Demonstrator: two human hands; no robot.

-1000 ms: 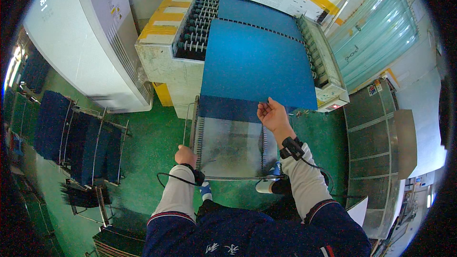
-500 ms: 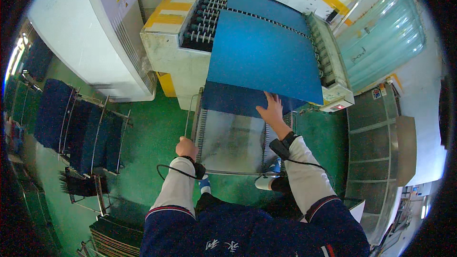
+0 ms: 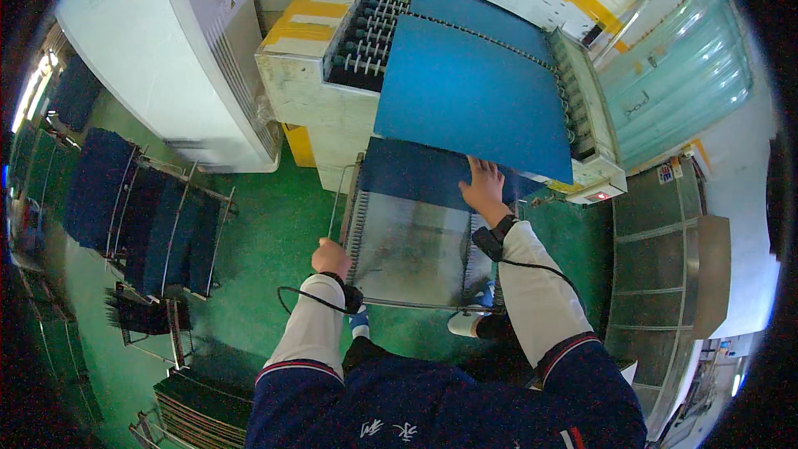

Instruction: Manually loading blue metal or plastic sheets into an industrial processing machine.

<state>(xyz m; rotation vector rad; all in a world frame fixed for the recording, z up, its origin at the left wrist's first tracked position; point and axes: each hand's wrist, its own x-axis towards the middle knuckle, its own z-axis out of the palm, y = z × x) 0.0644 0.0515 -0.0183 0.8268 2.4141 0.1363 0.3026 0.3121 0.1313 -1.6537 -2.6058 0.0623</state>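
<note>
A large blue sheet (image 3: pixel 474 91) lies on the machine's rollers, its near edge hanging out over a wire rack (image 3: pixel 359 224) with comb-like slotted sides. My right hand (image 3: pixel 485 189) is at that near edge, fingers stretched out and fingertips touching or almost touching it. Below the edge, darker blue sheet material (image 3: pixel 407 170) shows at the rack's far end. My left hand (image 3: pixel 332 259) is closed round the rack's left side rail, most of the grip hidden by the hand itself. A dark band with a cable circles each wrist.
The roller machine (image 3: pixel 316 75) with yellow tape stands ahead. A tall white cabinet-like unit (image 3: pixel 158 50) is at the left, beside a rack of dark sheets (image 3: pixel 150 216). Stacked panels (image 3: pixel 199 411) are at lower left. A grey metal frame (image 3: pixel 652 274) stands at the right.
The whole view has shifted slightly, moving the scene a little to the right. My right hand stays at the sheet's edge, its fingers closer together. My left hand keeps its grip.
</note>
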